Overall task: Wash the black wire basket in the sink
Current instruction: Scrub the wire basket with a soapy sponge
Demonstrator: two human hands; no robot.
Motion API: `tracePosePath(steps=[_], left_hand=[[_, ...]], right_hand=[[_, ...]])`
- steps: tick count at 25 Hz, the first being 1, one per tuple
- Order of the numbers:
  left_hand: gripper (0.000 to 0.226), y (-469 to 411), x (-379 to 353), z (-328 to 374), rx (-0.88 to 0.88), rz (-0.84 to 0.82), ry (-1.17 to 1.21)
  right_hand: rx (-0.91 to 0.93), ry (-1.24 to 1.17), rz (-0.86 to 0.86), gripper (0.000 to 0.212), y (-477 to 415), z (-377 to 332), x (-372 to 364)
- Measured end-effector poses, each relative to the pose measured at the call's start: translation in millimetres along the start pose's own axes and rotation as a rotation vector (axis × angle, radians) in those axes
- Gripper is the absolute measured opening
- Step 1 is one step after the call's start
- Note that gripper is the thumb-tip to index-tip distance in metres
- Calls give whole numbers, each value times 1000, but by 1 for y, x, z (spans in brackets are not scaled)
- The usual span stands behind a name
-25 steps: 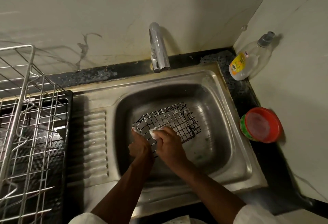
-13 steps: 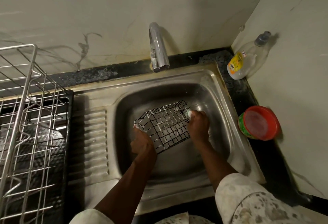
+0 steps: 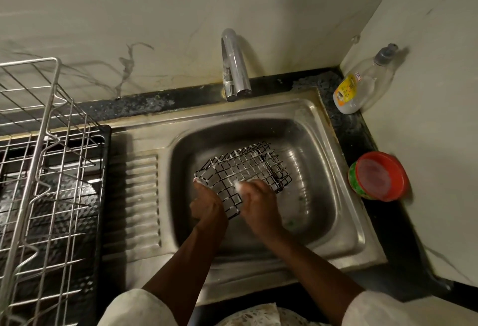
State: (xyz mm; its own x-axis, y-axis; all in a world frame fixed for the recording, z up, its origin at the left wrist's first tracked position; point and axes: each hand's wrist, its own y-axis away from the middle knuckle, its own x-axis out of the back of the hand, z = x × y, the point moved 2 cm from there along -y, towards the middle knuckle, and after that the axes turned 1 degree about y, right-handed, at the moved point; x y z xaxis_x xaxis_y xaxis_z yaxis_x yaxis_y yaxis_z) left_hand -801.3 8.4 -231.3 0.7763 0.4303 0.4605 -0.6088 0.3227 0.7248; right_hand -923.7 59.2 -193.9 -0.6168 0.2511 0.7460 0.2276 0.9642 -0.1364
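Note:
A black wire basket [image 3: 245,166] lies tilted in the steel sink [image 3: 333,155], with white foam on its wires. My left hand [image 3: 207,205] grips the basket's near left corner. My right hand [image 3: 258,201] presses a small white foamy scrubber [image 3: 239,186] against the basket's near side, fingers curled round it. The scrubber is mostly hidden by my fingers.
A chrome tap [image 3: 234,67] stands behind the basin, with no water visible. A metal dish rack [image 3: 46,170] on a black tray fills the left. A clear soap bottle [image 3: 362,85] leans in the right corner, and a red-lidded green tub [image 3: 377,175] sits beside the sink.
My right hand has swept back from the basket's far right corner to its near side, beside my left hand. The basket has shifted slightly in my left hand's grip.

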Motion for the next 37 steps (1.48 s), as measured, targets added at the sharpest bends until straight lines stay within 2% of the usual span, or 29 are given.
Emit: tracePosePath(steps=[2, 3, 5, 8, 11, 13, 15, 19, 21, 24, 26, 28, 31, 33, 37], left_hand=[[96, 0, 2, -2, 3, 4, -2], [96, 1, 3, -3, 8, -8, 0], [96, -1, 3, -5, 6, -6, 15], [94, 1, 4, -3, 13, -14, 16], [94, 2, 4, -2, 14, -24, 14], [94, 1, 4, -3, 33, -22, 27], [96, -1, 3, -4, 38, -14, 29], [98, 3, 5, -6, 44, -24, 32], [101, 4, 5, -5, 43, -24, 51], [101, 6, 4, -1, 32, -16, 37], [100, 8, 6, -1, 33, -26, 42], [102, 7, 7, -2, 32, -32, 44], [101, 6, 7, -2, 22, -25, 25], [99, 5, 9, 0, 25, -28, 30], [97, 10, 7, 3, 9, -27, 26]], right_hand=[[112, -30, -39, 23, 8, -18, -4], [92, -32, -43, 26, 4, -9, -2], [-82, -3, -27, 26, -16, 28, 6], [-340, 199, -1, 20, -47, 100, 19], [-490, 272, -10, 23, -58, 127, 25], [-439, 254, 0, 24, -45, 112, 26], [-298, 165, 40, 21, -16, 76, 23], [20, -39, -53, 22, 30, 7, 4], [-20, -46, -8, 22, 17, 20, 4], [-244, 66, 92, 22, -9, 77, 20], [-386, 193, 81, 22, -22, 109, 33], [-404, 278, 68, 21, -25, 117, 34], [-446, 149, 92, 20, -10, 98, 26], [-413, 61, 70, 19, 14, 73, 21], [-56, -31, -140, 18, 53, 7, 5]])
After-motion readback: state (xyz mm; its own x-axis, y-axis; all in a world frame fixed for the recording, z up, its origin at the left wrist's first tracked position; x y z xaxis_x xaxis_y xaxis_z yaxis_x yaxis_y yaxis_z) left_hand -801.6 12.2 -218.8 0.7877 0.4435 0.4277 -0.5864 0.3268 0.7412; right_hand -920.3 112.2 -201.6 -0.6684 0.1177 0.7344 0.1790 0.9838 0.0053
